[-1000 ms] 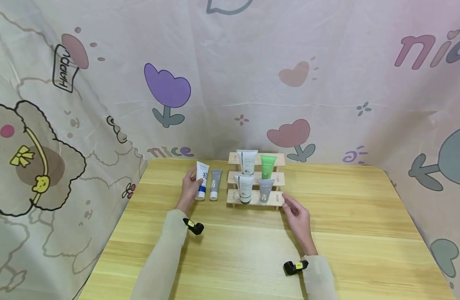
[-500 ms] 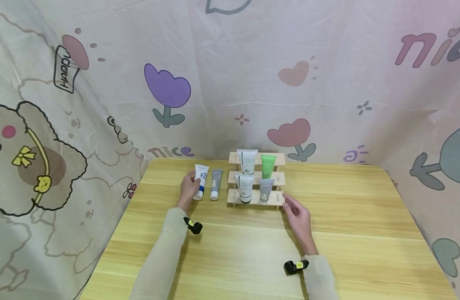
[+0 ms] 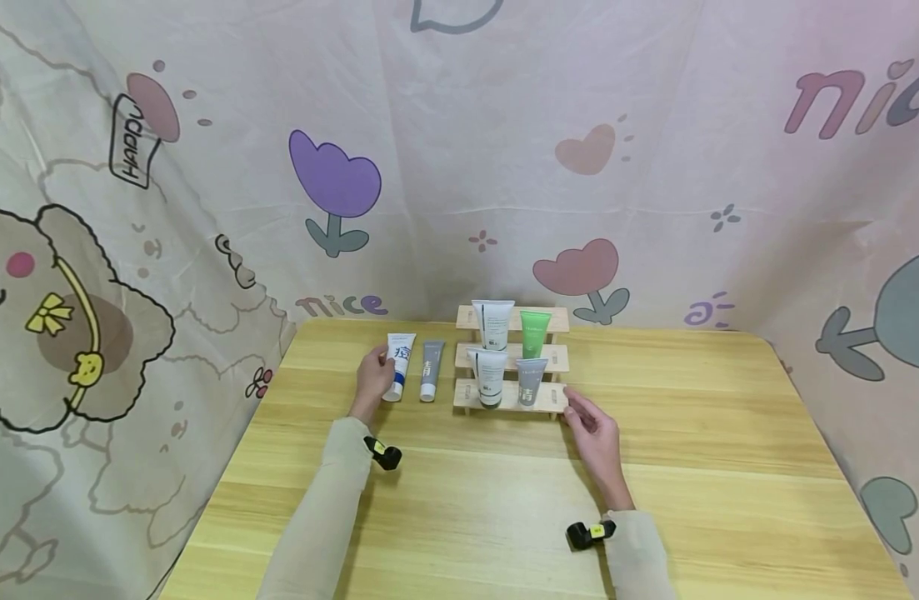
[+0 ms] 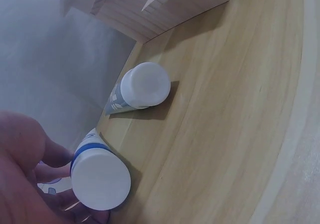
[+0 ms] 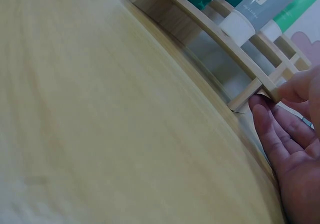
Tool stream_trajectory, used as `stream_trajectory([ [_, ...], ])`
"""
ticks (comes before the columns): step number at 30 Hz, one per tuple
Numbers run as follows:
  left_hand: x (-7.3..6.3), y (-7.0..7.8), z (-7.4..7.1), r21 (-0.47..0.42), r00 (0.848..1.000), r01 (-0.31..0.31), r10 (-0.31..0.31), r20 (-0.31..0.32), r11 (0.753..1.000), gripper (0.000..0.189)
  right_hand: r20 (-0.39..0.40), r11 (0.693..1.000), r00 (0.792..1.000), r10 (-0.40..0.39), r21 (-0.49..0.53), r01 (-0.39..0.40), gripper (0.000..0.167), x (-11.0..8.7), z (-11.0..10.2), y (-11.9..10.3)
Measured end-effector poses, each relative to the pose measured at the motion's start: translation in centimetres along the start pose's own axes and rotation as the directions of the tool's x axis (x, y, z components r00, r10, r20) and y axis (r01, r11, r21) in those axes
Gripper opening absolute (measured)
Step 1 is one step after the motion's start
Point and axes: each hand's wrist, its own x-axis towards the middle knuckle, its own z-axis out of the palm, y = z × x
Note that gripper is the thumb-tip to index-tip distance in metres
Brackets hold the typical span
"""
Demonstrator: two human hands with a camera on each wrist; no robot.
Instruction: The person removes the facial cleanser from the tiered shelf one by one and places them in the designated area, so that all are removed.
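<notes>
A white squeeze tube with a blue band (image 3: 401,358) lies on the table, its white cap toward me. My left hand (image 3: 372,379) grips its left edge, and in the left wrist view the fingers (image 4: 62,199) curl beside and under the tube near the cap. A grey tube (image 3: 432,369) lies parallel, just right of it. My right hand (image 3: 597,437) pinches the right end of the bottom shelf of a three-tier wooden rack (image 3: 474,393), thumb above and fingers below. On the rack stand two white tubes (image 3: 491,375), a green tube (image 3: 534,333) and a smaller grey tube (image 3: 530,379), caps down.
The rack stands near the back of the wood-grain table (image 3: 474,508). A printed cloth (image 3: 444,150) hangs behind and along both sides. Each sleeve cuff carries a small black camera (image 3: 590,533).
My left hand has shifted slightly left with the blue-banded tube, and its thumb has moved from the tube's front to its left edge. The right hand stays at the rack.
</notes>
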Motion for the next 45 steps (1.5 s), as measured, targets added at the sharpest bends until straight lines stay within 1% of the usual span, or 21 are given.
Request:
stream_trajectory([
  [5, -0.2, -0.1, 0.0, -0.005, 1.0, -0.001, 0.001, -0.012, 1.0, 0.048, -0.003, 1.0, 1.0, 0.0, 0.001, 0.0, 0.033, 0.0, 0.1, 0.0],
  [10, -0.8, 0.2, 0.0, 0.028, 0.997, -0.044, 0.046, -0.063, 0.999, 0.049, -0.003, 1.0, 1.0, 0.002, -0.002, -0.002, 0.033, 0.0, 0.1, 0.0],
  [13, -1.3, 0.6, -0.1, 0.045, 0.991, -0.093, 0.097, -0.092, 0.995, 0.049, -0.002, 1.0, 1.0, 0.009, 0.0, -0.009, 0.034, 0.0, 0.0, 0.0],
  [16, -1.8, 1.4, -0.1, 0.007, 0.981, -0.165, 0.164, -0.107, 0.986, 0.048, -0.002, 1.0, 1.0, 0.015, 0.002, -0.015, 0.034, 0.0, 0.0, 0.0],
  [18, -2.2, 2.1, -0.1, -0.035, 0.974, -0.204, 0.199, -0.11, 0.978, 0.047, -0.001, 1.0, 1.0, 0.012, 0.0, -0.012, 0.034, 0.0, 0.0, 0.0],
  [20, -2.6, 2.7, -0.1, -0.092, 0.969, -0.233, 0.223, -0.104, 0.968, 0.045, 0.0, 1.0, 1.0, 0.011, 0.003, -0.011, 0.034, 0.0, 0.0, -0.1],
  [23, -3.1, 3.5, 0.0, -0.177, 0.967, -0.252, 0.241, -0.08, 0.951, 0.041, 0.0, 1.0, 1.0, -0.002, -0.004, 0.002, 0.034, 0.0, 0.0, -0.2],
  [26, -3.6, 4.4, 0.1, -0.261, 0.961, -0.276, 0.272, -0.052, 0.925, 0.038, -0.001, 1.0, 1.0, -0.012, -0.006, 0.012, 0.034, -0.1, 0.0, -0.1],
  [28, -4.0, 5.0, 0.2, -0.3, 0.954, -0.297, 0.299, -0.041, 0.907, 0.038, -0.001, 1.0, 1.0, -0.021, -0.011, 0.021, 0.033, -0.1, 0.1, -0.1],
  [33, -4.8, 6.2, 0.2, -0.36, 0.937, -0.329, 0.348, -0.01, 0.873, 0.036, -0.002, 1.0, 1.0, -0.023, -0.01, 0.023, 0.033, 0.0, 0.1, 0.0],
  [38, -5.5, 7.3, 0.4, -0.423, 0.92, -0.343, 0.39, 0.026, 0.839, 0.035, -0.001, 1.0, 1.0, -0.02, -0.007, 0.02, 0.033, 0.0, 0.1, 0.0],
  [42, -6.1, 8.2, 0.7, -0.468, 0.9, -0.354, 0.43, 0.064, 0.81, 0.037, -0.001, 1.0, 1.0, -0.03, -0.007, 0.03, 0.033, -0.1, 0.1, 0.0],
  [45, -6.4, 8.7, 1.0, -0.492, 0.886, -0.358, 0.454, 0.088, 0.794, 0.038, 0.004, 0.999, 0.999, -0.033, -0.003, 0.033, 0.033, -0.1, 0.1, 0.0],
])
